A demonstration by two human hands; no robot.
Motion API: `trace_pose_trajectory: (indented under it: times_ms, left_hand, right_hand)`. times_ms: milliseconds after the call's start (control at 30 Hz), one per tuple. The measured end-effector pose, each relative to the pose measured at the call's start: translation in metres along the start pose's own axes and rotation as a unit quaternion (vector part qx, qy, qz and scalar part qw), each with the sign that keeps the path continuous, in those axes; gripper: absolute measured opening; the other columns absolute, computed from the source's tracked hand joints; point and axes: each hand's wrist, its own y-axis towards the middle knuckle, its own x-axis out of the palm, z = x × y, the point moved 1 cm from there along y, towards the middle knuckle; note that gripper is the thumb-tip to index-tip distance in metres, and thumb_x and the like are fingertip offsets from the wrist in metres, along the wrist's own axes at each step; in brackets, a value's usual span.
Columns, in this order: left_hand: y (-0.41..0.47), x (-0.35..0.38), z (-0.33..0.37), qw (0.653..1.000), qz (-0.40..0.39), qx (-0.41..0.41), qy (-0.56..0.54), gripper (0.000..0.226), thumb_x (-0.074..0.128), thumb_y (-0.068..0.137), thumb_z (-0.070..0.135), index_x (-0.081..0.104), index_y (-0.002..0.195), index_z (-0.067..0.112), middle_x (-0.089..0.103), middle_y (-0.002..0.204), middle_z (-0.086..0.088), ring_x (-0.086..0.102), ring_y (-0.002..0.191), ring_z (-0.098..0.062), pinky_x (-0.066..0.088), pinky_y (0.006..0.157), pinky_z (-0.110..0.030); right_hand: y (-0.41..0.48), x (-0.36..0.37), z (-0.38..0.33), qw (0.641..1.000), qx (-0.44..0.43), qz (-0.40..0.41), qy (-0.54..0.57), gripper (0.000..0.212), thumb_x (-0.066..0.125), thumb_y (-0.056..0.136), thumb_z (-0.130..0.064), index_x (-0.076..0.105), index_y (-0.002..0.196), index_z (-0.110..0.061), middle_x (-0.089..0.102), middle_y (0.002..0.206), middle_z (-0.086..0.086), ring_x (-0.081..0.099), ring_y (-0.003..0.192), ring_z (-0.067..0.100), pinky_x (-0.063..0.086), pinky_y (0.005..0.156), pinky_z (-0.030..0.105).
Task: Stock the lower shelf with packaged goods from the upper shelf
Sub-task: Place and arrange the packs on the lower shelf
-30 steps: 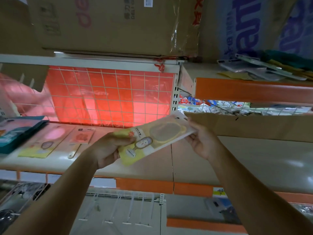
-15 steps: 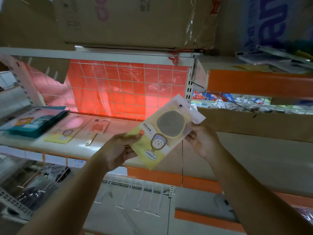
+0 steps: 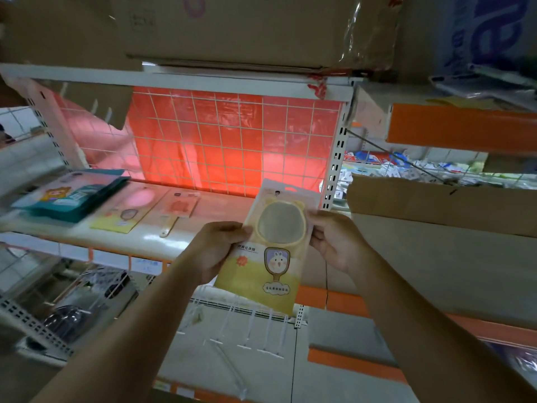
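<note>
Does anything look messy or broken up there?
Yes: red tape hangs ragged at the top shelf edge, and the plastic wrap on the box above is crinkled and loose. The packet held by the left hand and right hand looks fine.

We are holding the packet (image 3: 271, 251) before the shelf (image 3: 186, 239), left hand (image 3: 216, 251) at its left edge, right hand (image 3: 337, 242) at its right. On the shelf, a stack (image 3: 69, 196) is lying far left, with two flat packs (image 3: 125, 213) (image 3: 178, 207) just right of it. A grid (image 3: 232, 141) is standing behind, a box (image 3: 247, 27) is sitting above, and hooks (image 3: 250, 324) are hanging below.
</note>
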Motion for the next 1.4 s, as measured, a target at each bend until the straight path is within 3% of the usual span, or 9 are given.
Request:
trace_pose_trajectory:
  times_ms: [200, 300, 433, 567, 733, 833, 1000, 1133, 1400]
  left_hand:
    - [0.016, -0.034, 0.006, 1.000, -0.026, -0.006, 0.009, 0.018, 0.058, 0.092, 0.009, 0.066, 0.097, -0.007, 0.068, 0.080, -0.017, 0.065, 0.063, -0.024, 0.054, 0.056, -0.029]
    - [0.023, -0.052, 0.012, 0.999, -0.039, -0.002, -0.003, 0.021, 0.057, 0.093, 0.013, 0.066, 0.097, -0.006, 0.070, 0.081, -0.016, 0.067, 0.065, -0.024, 0.055, 0.058, -0.029]
    - [0.038, -0.080, 0.017, 0.998, -0.055, 0.007, 0.016, 0.027, 0.059, 0.093, 0.016, 0.064, 0.105, -0.008, 0.065, 0.091, -0.021, 0.063, 0.079, -0.029, 0.051, 0.075, -0.038]
    - [0.050, -0.102, 0.018, 0.997, -0.070, 0.006, 0.026, 0.021, 0.059, 0.092, 0.013, 0.065, 0.102, -0.006, 0.062, 0.077, -0.011, 0.061, 0.065, -0.019, 0.051, 0.058, -0.026]
    - [0.063, -0.123, 0.014, 0.998, -0.059, 0.002, 0.036, 0.019, 0.062, 0.090, 0.016, 0.061, 0.096, -0.002, 0.046, 0.080, -0.012, 0.043, 0.070, -0.023, 0.041, 0.065, -0.035]
    - [0.070, -0.132, 0.011, 0.998, -0.064, -0.004, 0.025, 0.022, 0.062, 0.090, 0.016, 0.061, 0.101, -0.003, 0.047, 0.088, -0.013, 0.041, 0.077, -0.026, 0.038, 0.072, -0.039]
    - [0.084, -0.145, 0.005, 0.998, -0.051, -0.005, 0.033, 0.015, 0.059, 0.092, 0.012, 0.061, 0.094, -0.003, 0.050, 0.076, -0.013, 0.046, 0.067, -0.020, 0.046, 0.056, -0.023]
    - [0.098, -0.157, 0.008, 0.999, -0.030, -0.007, 0.041, 0.020, 0.060, 0.091, 0.010, 0.062, 0.084, -0.009, 0.056, 0.067, -0.011, 0.052, 0.060, -0.019, 0.049, 0.057, -0.024]
    - [0.130, -0.170, 0.020, 0.998, 0.016, 0.012, 0.065, 0.020, 0.061, 0.090, 0.007, 0.055, 0.072, 0.003, 0.041, 0.056, -0.003, 0.038, 0.051, -0.015, 0.038, 0.050, -0.023]
  right_hand:
    - [0.003, 0.028, 0.007, 0.995, -0.017, -0.002, -0.101, 0.018, 0.055, 0.094, 0.000, 0.069, 0.098, -0.010, 0.073, 0.091, 0.012, 0.069, 0.082, 0.026, 0.057, 0.068, 0.037]
    - [0.009, 0.049, 0.011, 0.994, -0.026, 0.021, -0.104, 0.012, 0.058, 0.094, -0.004, 0.069, 0.095, -0.007, 0.072, 0.089, 0.011, 0.068, 0.080, 0.024, 0.055, 0.062, 0.033]
    - [0.019, 0.074, 0.018, 0.995, -0.029, 0.051, -0.084, 0.010, 0.058, 0.094, -0.003, 0.068, 0.093, -0.002, 0.071, 0.082, 0.008, 0.066, 0.071, 0.019, 0.054, 0.055, 0.025]
    - [0.029, 0.093, 0.028, 0.994, -0.032, 0.079, -0.074, 0.010, 0.060, 0.092, -0.002, 0.068, 0.087, -0.004, 0.070, 0.078, 0.007, 0.066, 0.069, 0.018, 0.054, 0.056, 0.026]
    - [0.038, 0.110, 0.040, 0.992, -0.018, 0.103, -0.076, 0.007, 0.060, 0.092, -0.004, 0.067, 0.093, -0.001, 0.070, 0.083, 0.009, 0.065, 0.070, 0.019, 0.054, 0.054, 0.026]
    - [0.048, 0.116, 0.046, 0.990, -0.014, 0.118, -0.076, 0.006, 0.062, 0.091, -0.004, 0.068, 0.091, -0.002, 0.070, 0.085, 0.011, 0.065, 0.070, 0.020, 0.054, 0.055, 0.027]
    - [0.071, 0.125, 0.056, 0.990, -0.007, 0.121, -0.065, 0.006, 0.062, 0.090, -0.004, 0.068, 0.089, -0.005, 0.069, 0.085, 0.011, 0.064, 0.070, 0.020, 0.053, 0.058, 0.030]
    - [0.094, 0.134, 0.060, 0.992, 0.002, 0.112, -0.065, 0.006, 0.063, 0.089, -0.004, 0.068, 0.086, -0.006, 0.068, 0.081, 0.011, 0.062, 0.067, 0.022, 0.054, 0.059, 0.031]
    - [0.140, 0.146, 0.059, 0.992, 0.016, 0.080, -0.099, 0.014, 0.058, 0.087, 0.005, 0.068, 0.090, -0.005, 0.070, 0.087, 0.015, 0.066, 0.070, 0.026, 0.057, 0.060, 0.034]
